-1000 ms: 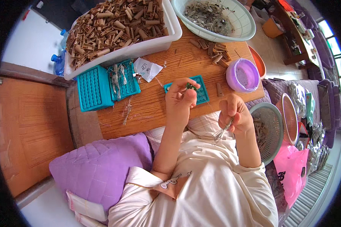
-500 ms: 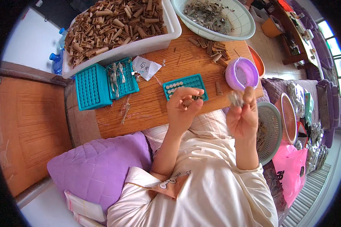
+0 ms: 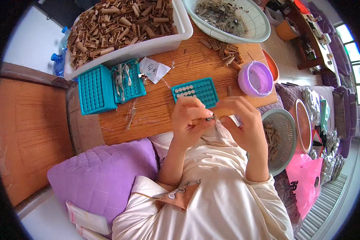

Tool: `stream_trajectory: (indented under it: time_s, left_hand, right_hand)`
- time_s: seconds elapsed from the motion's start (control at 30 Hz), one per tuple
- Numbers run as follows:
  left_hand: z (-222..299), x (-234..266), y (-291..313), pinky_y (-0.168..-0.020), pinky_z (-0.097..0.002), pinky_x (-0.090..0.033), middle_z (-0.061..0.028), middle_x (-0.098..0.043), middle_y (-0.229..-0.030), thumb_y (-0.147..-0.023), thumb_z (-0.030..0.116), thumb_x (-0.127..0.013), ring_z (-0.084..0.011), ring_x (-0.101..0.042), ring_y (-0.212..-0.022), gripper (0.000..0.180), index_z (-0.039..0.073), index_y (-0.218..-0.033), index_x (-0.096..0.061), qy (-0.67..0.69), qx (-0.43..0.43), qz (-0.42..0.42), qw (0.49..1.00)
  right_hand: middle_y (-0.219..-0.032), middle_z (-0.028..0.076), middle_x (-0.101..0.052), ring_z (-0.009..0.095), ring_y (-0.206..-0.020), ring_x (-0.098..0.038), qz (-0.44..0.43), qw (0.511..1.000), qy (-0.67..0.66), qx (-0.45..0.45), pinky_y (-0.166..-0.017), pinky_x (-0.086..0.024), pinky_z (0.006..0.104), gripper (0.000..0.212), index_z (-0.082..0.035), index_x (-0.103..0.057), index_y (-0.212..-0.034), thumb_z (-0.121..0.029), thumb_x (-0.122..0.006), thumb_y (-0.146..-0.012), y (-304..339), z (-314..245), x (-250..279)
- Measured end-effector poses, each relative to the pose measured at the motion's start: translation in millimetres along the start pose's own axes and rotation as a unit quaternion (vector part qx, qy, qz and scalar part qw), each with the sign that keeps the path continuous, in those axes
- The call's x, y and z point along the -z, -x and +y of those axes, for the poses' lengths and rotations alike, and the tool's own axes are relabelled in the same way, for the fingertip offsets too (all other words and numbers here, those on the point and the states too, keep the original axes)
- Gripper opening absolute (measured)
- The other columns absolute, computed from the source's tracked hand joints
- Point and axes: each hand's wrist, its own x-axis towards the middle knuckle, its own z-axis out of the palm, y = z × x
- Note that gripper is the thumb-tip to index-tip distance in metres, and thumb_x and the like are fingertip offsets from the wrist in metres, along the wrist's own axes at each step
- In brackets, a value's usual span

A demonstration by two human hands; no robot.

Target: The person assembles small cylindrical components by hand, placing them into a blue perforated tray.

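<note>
Over my lap, at the table's near edge, my left hand (image 3: 190, 122) pinches a small dark piece (image 3: 210, 118) between thumb and fingertips. Thin, pale wire-like strands (image 3: 217, 129) hang down beside it, too fine to make out well. My right hand (image 3: 244, 122) is close on the other side, fingers curved, with a gap between thumb and forefinger. Just beyond both hands lies a teal tray (image 3: 206, 92) of round pockets, with several white discs in its left part. A brown plastic casing (image 3: 230, 91) rests to its right, partly hidden by my right hand.
A white bin (image 3: 128, 54) heaped with brown casings stands far left. Nearer are stacked teal trays (image 3: 94, 92), some bearing wires, and a paper note (image 3: 154, 71). At the back sits a pale green basin (image 3: 256, 34) of small parts; a purple bowl (image 3: 250, 90) is on the right.
My right hand has swung left and turned, coming close to my left hand. The silvery bunch it held up no longer shows there; strands now hang between my hands.
</note>
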Motion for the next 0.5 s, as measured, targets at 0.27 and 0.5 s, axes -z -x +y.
stream_trajectory:
  time_s: [0.27,0.5]
  left_hand:
    - [3,2,3,-0.049,-0.0202,-0.039,-0.0068,-0.052,-0.08,-0.063,-0.002,-0.061,-0.0117,-0.048,-0.057,0.019,0.007,-0.078,-0.056,0.035,0.034,-0.011,0.999]
    - [-2,8,0,-0.048,-0.015,-0.033,-0.0018,-0.051,-0.08,-0.065,0.0,-0.063,-0.0033,-0.042,-0.054,0.025,0.005,-0.088,-0.055,0.277,0.17,-0.072,0.943]
  right_hand:
    - [-0.08,0.01,-0.055,0.023,-0.067,-0.056,0.097,0.99,-0.104,0.02,-0.058,-0.046,0.0285,0.03,-0.003,-0.055,-0.093,-0.003,-0.064,-0.064,-1,-4,-17]
    - [-0.067,0.007,-0.055,0.019,-0.057,-0.055,0.113,0.987,-0.112,-0.032,-0.051,-0.044,0.0257,0.022,-0.003,-0.058,-0.083,-0.003,-0.065,-0.063,4,1,-16]
